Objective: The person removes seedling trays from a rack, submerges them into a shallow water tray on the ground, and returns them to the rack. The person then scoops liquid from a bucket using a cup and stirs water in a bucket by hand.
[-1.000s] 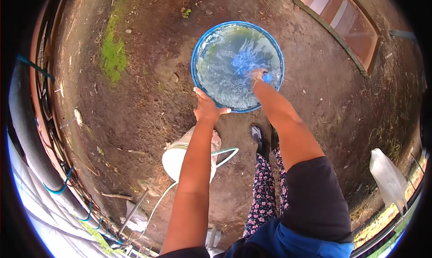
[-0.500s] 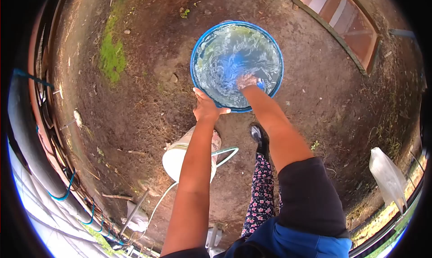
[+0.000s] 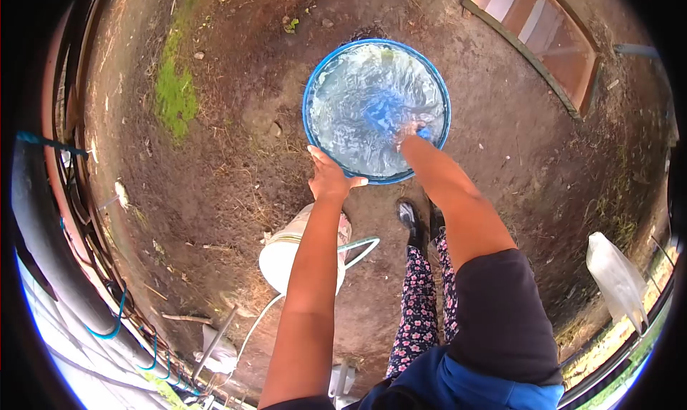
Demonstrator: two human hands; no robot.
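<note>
A round blue barrel (image 3: 305, 116) full of rippling water stands upright on the ground. My left hand (image 3: 330, 177) rests against the near left side of its rim, with thumb and fingers spread. My right hand (image 3: 411, 132) is down in the water near the right side, its fingers blurred by the moving surface. Something blue (image 3: 424, 133) shows beside it, and a larger blurred blue patch (image 3: 384, 111) lies under the water near the middle. What my right hand holds, if anything, cannot be made out.
A white bucket (image 3: 279, 263) with a pale hose (image 3: 361, 254) stands at my left forearm. A framed panel (image 3: 540, 34) lies at the upper right. A translucent plastic bag (image 3: 617, 277) hangs at the right. Pipes and blue ropes run along the left edge.
My right hand has shifted slightly right in the water. The ripples have changed and the submerged blue patch looks different. My left hand has stayed at the rim.
</note>
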